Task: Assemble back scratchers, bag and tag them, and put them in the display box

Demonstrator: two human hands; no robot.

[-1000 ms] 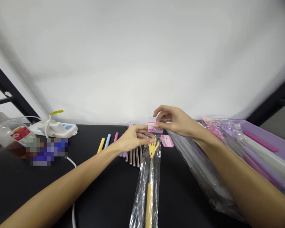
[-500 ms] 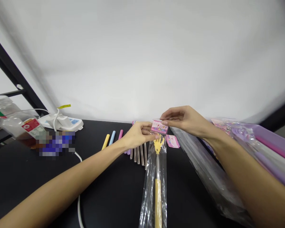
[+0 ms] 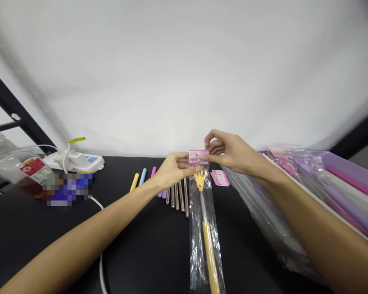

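Pink card point(image 3: 198, 155) at far end: pinching it with right hand point(image 3: 231, 153), clamping clear bag point(image 3: 197, 228) with left hand point(image 3: 171, 171); seemingly lining up both, calling for steady grip.

Camera, head-worn, one. Set above the bench point(image 3: 153, 253), looking forward and down. Upper half: pale wall point(image 3: 171, 73), nearly square on. Lower half: bench top, at a slant. Left forearm point(image 3: 88, 237) and right forearm point(image 3: 309, 216) entering from the lower corners; fingers point(image 3: 214, 158) near, about mid-frame. Coverage wide.

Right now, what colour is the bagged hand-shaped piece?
The hand-shaped piece is yellow, showing best in the head view.
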